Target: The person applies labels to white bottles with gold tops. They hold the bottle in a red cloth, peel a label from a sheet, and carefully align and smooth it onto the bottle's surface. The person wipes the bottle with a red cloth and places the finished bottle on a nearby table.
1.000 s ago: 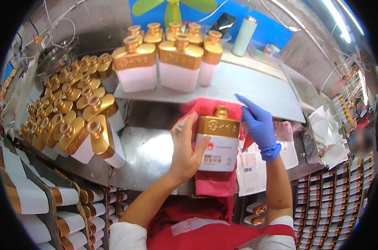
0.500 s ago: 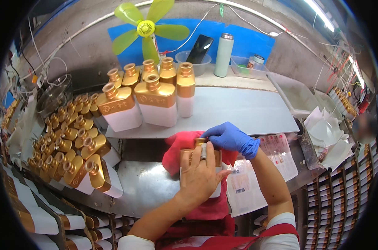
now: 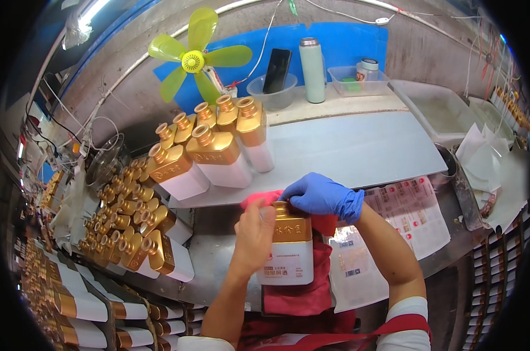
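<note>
A white bottle (image 3: 287, 262) with an embossed gold shoulder and neck stands upright before me, its printed front facing me. My bare left hand (image 3: 253, 235) is closed at the bottle's upper left edge; its fingertips are partly hidden and slightly smeared. In a blue glove, my right hand (image 3: 322, 196) grips the bottle at its gold neck from the right and behind. A red cloth (image 3: 300, 297) lies beneath and behind the bottle, and some of it shows beside both hands.
Several similar bottles stand on a grey board (image 3: 341, 143) and more crowd the left side (image 3: 145, 237). Printed sheets (image 3: 414, 213) lie at right. Behind are a green fan (image 3: 193, 61), a phone (image 3: 277, 70), a flask (image 3: 313, 70) and plastic tubs (image 3: 437, 111).
My left hand has slid from across the bottle's front to its left edge, uncovering the printed face. My right hand stays at the neck. The whole view has shifted and tilted.
</note>
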`<state>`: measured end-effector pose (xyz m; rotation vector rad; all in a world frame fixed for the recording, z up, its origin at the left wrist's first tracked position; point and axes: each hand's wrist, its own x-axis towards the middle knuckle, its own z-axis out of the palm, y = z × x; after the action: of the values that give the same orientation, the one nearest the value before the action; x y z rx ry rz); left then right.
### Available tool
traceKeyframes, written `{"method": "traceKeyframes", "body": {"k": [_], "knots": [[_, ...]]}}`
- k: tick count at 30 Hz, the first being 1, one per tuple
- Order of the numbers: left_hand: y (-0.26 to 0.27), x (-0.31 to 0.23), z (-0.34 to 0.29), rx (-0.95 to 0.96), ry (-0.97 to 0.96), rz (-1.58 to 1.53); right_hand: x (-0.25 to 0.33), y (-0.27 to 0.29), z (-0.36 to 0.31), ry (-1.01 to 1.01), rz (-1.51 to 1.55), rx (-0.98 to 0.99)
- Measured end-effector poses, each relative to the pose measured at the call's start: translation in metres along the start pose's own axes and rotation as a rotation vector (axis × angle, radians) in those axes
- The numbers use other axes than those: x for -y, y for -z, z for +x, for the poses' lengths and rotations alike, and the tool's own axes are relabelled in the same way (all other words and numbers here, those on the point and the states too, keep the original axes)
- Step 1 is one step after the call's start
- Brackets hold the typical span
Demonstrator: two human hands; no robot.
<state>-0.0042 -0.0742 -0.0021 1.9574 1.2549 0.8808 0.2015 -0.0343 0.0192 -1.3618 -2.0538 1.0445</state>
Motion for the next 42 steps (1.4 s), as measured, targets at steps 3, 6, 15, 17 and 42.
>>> {"method": "traceKeyframes", "body": {"k": [3,6,15,17,42], "knots": [[0.006,0.014,0.013,0.086,0.082,-0.275,-0.002,0.004,-0.003,0.039,-0.002,0.017],[0.009,0.012,0.019,0.206,0.152,-0.433,-0.005,0.01,-0.009,0.077,0.005,0.043],[0.014,0.015,0.011,0.168,-0.104,-0.266,-0.005,0.003,-0.021,0.119,0.079,0.009],[0.011,0.023,-0.011,0.048,-0.147,-0.275,-0.011,-0.003,-0.021,0.16,-0.041,-0.041],[0.005,-0.023,0.085,0.736,-0.976,0.817,0.005,0.01,-0.08,0.056,-0.128,-0.274]]}}
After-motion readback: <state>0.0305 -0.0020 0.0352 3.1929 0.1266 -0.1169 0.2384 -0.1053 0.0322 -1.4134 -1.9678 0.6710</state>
